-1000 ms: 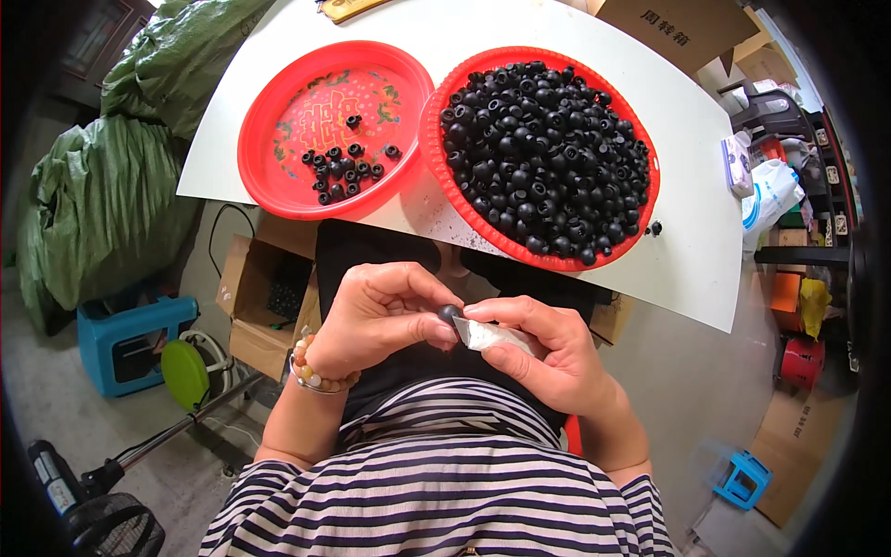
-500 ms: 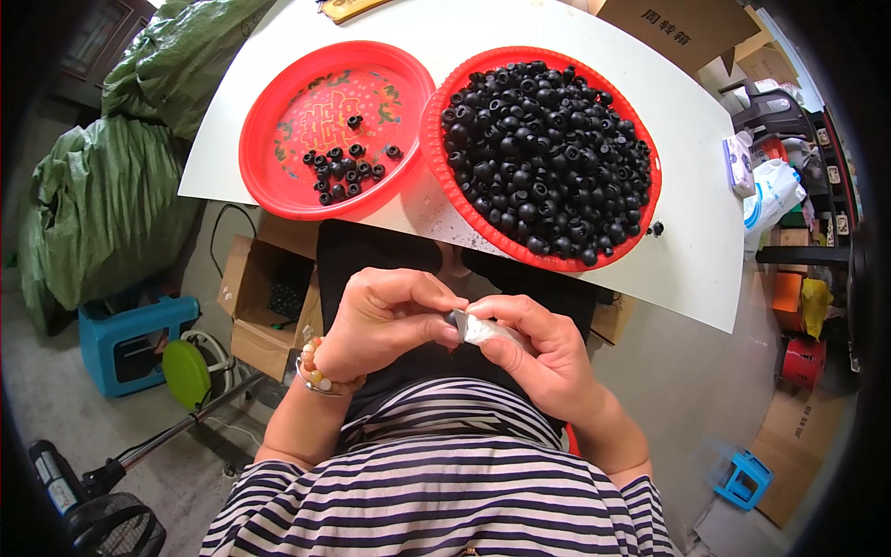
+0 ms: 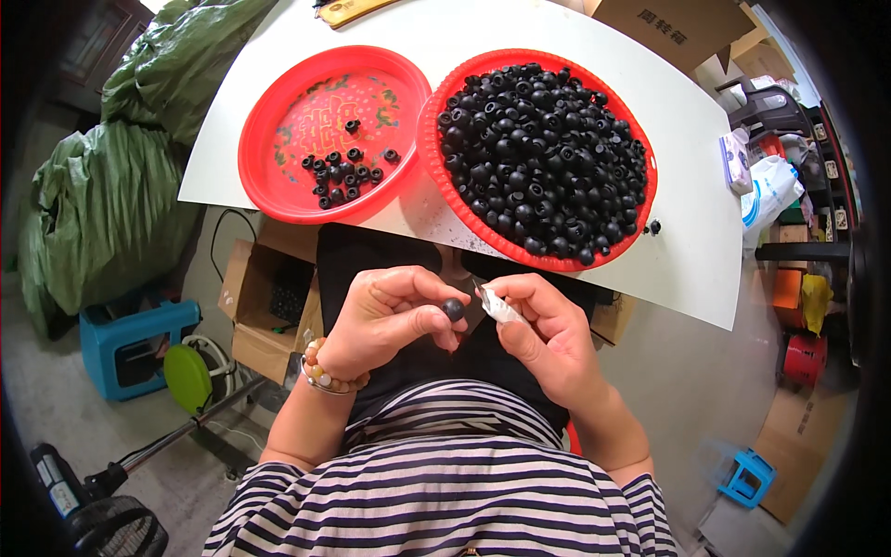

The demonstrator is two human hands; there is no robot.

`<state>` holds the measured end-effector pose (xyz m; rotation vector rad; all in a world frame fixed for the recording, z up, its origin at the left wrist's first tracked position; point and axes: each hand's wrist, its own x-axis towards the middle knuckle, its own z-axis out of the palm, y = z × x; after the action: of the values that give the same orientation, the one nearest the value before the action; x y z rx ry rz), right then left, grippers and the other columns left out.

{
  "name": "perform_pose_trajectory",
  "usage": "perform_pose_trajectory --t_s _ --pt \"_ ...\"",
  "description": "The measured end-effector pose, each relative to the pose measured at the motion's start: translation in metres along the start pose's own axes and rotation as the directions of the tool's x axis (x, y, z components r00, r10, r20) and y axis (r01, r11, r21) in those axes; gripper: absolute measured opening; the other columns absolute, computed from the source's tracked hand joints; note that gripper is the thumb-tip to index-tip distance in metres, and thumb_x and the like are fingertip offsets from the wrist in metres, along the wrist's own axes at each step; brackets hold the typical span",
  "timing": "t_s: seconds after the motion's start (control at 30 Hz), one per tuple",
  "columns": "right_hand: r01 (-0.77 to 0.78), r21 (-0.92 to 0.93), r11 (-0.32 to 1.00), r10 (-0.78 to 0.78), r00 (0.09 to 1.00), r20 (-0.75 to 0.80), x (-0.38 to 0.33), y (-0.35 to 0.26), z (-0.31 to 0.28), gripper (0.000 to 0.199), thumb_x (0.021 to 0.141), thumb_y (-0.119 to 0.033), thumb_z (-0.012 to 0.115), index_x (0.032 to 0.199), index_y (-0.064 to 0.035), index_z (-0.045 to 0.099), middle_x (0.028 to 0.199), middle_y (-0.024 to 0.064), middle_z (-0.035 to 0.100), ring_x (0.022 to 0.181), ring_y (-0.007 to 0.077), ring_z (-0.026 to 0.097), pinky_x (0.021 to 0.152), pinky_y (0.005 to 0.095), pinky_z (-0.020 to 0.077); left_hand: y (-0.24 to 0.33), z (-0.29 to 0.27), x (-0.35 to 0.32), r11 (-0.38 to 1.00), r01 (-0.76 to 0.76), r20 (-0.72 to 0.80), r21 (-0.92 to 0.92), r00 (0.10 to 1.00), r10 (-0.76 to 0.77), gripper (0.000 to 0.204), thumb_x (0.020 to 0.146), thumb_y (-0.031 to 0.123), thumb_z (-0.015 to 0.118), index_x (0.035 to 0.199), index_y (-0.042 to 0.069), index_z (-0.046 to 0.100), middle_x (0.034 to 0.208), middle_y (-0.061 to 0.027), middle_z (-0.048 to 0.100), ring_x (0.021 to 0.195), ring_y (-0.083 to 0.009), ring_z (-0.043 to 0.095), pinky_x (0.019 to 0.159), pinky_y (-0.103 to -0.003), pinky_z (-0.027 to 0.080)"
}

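Between the thumb and fingers of my left hand (image 3: 394,311) is a small round black part (image 3: 453,309), dark and smooth like a ball. My right hand (image 3: 548,343) grips a small metal blade (image 3: 484,295) whose lower part is wrapped in white material (image 3: 502,309). The blade's tip points toward the black part, with a small gap between them. Both hands are above my lap, in front of the table edge. Beyond them a red basin (image 3: 650,197) is heaped with black parts, many showing round holes. To its left, a red patterned tray (image 3: 269,102) holds several similar pieces.
Both containers stand on a white table (image 3: 691,251). A loose black part (image 3: 654,226) lies beside the basin. An open cardboard box (image 3: 243,278), a blue stool (image 3: 130,343) and green sacks (image 3: 97,204) are on the left. Shelves with packages (image 3: 789,297) stand on the right.
The blade has moved right, away from the black part, so the hands are slightly farther apart. The black part now shows more fully in my left fingers.
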<state>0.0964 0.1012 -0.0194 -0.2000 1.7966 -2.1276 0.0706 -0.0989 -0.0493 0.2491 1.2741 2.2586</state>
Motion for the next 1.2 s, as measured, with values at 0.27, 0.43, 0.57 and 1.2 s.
perform_pose_trajectory --t_s 0.27,0.43,0.57,1.2 --pt "-0.037 0.065 0.997 0.036 0.999 0.018 0.012 -0.006 0.012 0.024 0.083 -0.01 0.059 0.103 -0.0007 0.05 0.085 0.002 0.057 0.078 0.005 0.052 0.07 0.0204 0.0426 -0.001 0.008 0.002 0.983 -0.111 0.063 0.149 0.993 0.102 0.016 0.076 -0.003 0.063 0.091 -0.007 0.058 0.082 -0.0117 0.06 0.071 -0.0151 0.062 0.062 -0.025 0.054" --pt "-0.03 0.051 0.998 0.031 0.999 -0.014 0.009 0.002 0.005 0.028 0.085 -0.014 0.057 0.107 -0.0004 0.048 0.091 0.0013 0.054 0.082 0.0043 0.049 0.072 0.0187 0.0384 0.003 0.004 0.002 0.988 -0.094 0.011 0.127 0.996 0.093 0.016 0.075 -0.004 0.064 0.09 -0.006 0.058 0.083 -0.0112 0.06 0.072 -0.0152 0.062 0.063 -0.024 0.053" --pt "0.004 -0.016 1.0 -0.003 0.997 0.079 0.003 -0.002 0.001 0.03 0.086 -0.015 0.056 0.112 -0.0027 0.049 0.084 0.0009 0.056 0.072 0.0028 0.046 0.064 0.0175 0.0373 0.004 0.005 0.003 0.993 -0.104 -0.073 0.064 0.991 0.108 0.017 0.074 0.0 0.066 0.085 -0.007 0.055 0.081 -0.0152 0.057 0.065 -0.0171 0.061 0.058 -0.024 0.054" --pt "0.071 -0.008 0.997 -0.071 0.997 0.009 0.001 0.01 0.015 0.026 0.084 -0.007 0.056 0.11 -0.0019 0.053 0.091 0.0051 0.061 0.079 0.0058 0.054 0.07 0.0194 0.0425 0.001 -0.003 0.003 0.938 -0.273 -0.009 0.215 0.96 0.281 0.018 0.072 -0.007 0.064 0.089 -0.007 0.059 0.086 -0.0134 0.06 0.075 -0.0182 0.062 0.063 -0.027 0.054"
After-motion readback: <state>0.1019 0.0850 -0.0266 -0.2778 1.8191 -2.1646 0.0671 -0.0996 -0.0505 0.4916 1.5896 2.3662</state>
